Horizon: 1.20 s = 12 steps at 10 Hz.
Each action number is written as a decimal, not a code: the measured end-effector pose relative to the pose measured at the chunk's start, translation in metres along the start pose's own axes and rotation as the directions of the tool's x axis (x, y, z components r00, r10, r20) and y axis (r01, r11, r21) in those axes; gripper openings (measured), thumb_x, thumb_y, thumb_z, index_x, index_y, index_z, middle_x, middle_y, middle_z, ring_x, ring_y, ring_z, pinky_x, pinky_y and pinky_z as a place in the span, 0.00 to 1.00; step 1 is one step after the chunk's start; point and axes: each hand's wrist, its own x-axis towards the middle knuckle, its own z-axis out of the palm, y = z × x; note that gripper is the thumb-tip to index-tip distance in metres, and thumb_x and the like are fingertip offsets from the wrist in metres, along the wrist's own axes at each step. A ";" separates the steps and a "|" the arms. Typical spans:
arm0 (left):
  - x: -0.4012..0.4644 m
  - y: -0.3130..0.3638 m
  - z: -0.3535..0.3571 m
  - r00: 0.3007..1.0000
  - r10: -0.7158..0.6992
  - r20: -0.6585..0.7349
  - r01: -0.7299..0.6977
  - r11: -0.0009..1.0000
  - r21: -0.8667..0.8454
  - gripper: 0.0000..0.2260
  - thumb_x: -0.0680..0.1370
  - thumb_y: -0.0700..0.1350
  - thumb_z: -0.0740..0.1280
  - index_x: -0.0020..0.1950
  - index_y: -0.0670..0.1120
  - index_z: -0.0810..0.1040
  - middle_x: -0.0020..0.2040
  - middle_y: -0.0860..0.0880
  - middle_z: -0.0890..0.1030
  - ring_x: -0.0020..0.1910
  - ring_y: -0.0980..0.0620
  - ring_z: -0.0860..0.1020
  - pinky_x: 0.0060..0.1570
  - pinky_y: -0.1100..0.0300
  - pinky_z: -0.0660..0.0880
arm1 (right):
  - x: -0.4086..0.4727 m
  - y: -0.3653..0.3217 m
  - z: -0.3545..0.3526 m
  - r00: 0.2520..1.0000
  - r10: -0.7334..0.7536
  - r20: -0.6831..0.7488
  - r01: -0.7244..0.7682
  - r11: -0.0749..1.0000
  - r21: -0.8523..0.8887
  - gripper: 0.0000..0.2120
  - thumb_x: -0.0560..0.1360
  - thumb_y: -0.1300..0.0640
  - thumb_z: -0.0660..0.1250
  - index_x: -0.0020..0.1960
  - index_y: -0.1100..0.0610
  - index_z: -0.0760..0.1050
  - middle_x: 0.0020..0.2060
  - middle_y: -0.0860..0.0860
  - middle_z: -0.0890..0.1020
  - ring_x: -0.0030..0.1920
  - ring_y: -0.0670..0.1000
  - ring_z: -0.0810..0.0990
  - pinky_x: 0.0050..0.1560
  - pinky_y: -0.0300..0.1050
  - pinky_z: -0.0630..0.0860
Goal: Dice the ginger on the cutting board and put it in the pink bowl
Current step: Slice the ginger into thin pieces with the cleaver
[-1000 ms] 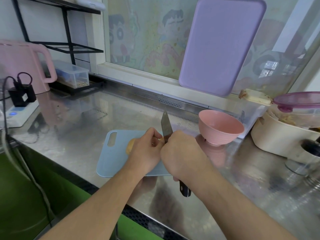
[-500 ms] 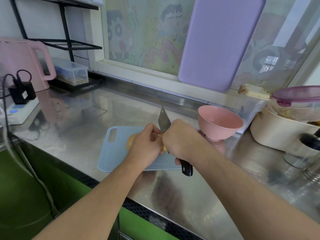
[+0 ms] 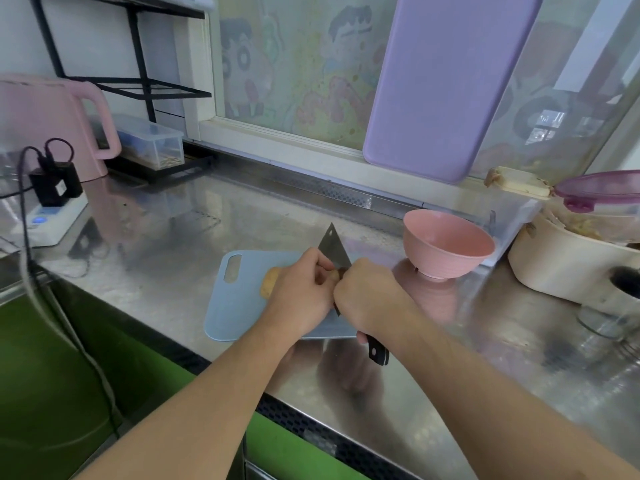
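Your left hand [image 3: 300,295] curls over the ginger [image 3: 270,285] on the blue cutting board [image 3: 235,306]. Your right hand [image 3: 367,299] grips the knife [image 3: 333,247] (blade against the ginger). The pink bowl [image 3: 446,249] stands just right of the board.

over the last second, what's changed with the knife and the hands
The right hand has drawn the cleaver back toward the person, its blade still against the ginger. The left hand still holds the ginger on the blue cutting board. The pink bowl stayed put.
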 end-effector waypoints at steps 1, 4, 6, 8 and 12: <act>0.002 -0.003 0.002 1.000 0.011 -0.002 -0.011 1.000 -0.003 0.03 0.80 0.47 0.68 0.48 0.52 0.76 0.40 0.52 0.84 0.37 0.57 0.78 0.42 0.56 0.76 | 0.002 0.003 0.000 0.998 0.005 0.065 0.002 0.994 -0.106 0.17 0.77 0.68 0.71 0.34 0.60 0.68 0.31 0.51 0.72 0.36 0.52 0.78 0.32 0.45 0.71; 0.006 -0.008 0.003 1.000 -0.015 -0.006 0.015 0.999 0.048 0.06 0.82 0.46 0.66 0.53 0.57 0.76 0.37 0.52 0.83 0.32 0.57 0.76 0.36 0.58 0.69 | 0.006 0.030 -0.026 0.993 0.022 -0.119 0.009 0.967 0.255 0.12 0.84 0.56 0.56 0.50 0.58 0.76 0.32 0.55 0.79 0.27 0.54 0.78 0.28 0.42 0.75; 0.007 -0.009 0.004 0.999 -0.027 0.020 0.026 0.999 0.042 0.10 0.81 0.43 0.65 0.54 0.58 0.78 0.40 0.52 0.83 0.34 0.58 0.77 0.35 0.62 0.69 | 0.017 0.052 -0.039 0.990 0.007 -0.143 0.032 0.962 0.270 0.14 0.84 0.56 0.57 0.52 0.62 0.79 0.31 0.58 0.79 0.25 0.57 0.77 0.29 0.43 0.75; 0.005 -0.012 0.003 0.997 0.071 0.024 -0.074 0.981 0.178 0.12 0.78 0.43 0.71 0.59 0.56 0.80 0.54 0.58 0.78 0.47 0.62 0.78 0.46 0.77 0.70 | 0.030 0.066 -0.039 0.984 0.015 -0.178 0.032 0.965 0.261 0.15 0.83 0.55 0.57 0.40 0.57 0.72 0.28 0.58 0.79 0.23 0.56 0.78 0.28 0.43 0.76; 0.003 -0.008 0.008 0.982 0.158 0.107 -0.186 0.922 0.339 0.23 0.80 0.53 0.73 0.75 0.57 0.75 0.70 0.60 0.75 0.69 0.57 0.73 0.73 0.60 0.67 | 0.044 0.091 -0.018 0.987 0.043 -0.155 0.009 0.949 0.316 0.16 0.85 0.53 0.57 0.47 0.60 0.77 0.33 0.61 0.80 0.27 0.58 0.78 0.29 0.43 0.75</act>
